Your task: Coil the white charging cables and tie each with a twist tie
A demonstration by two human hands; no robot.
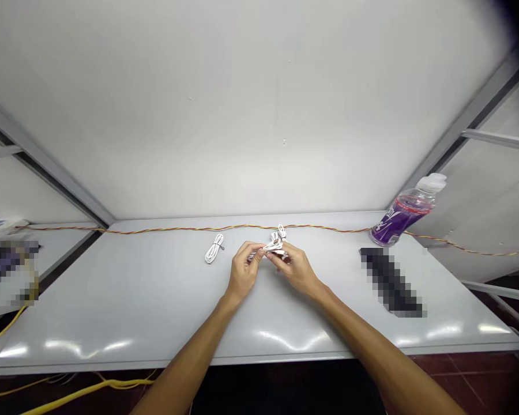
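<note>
Between my two hands is a white cable (273, 246), folded into a bundle just above the grey tabletop (155, 300). My left hand (243, 271) pinches its left end between thumb and fingers. The fingers of my right hand (297, 266) close on the right side of the same bundle. Right behind my fingers shows another white cable piece (281, 231); whether it joins the held one I cannot tell. A coiled white cable (215, 249), bound with a dark tie, lies on the table to the left of my left hand.
A purple-labelled bottle (402, 213) stands at the back right. In front of it lies a dark pixelated object (391, 282). A twisted red and yellow wire (177, 229) runs along the table's back edge. Yellow cables (86, 392) hang below the front left.
</note>
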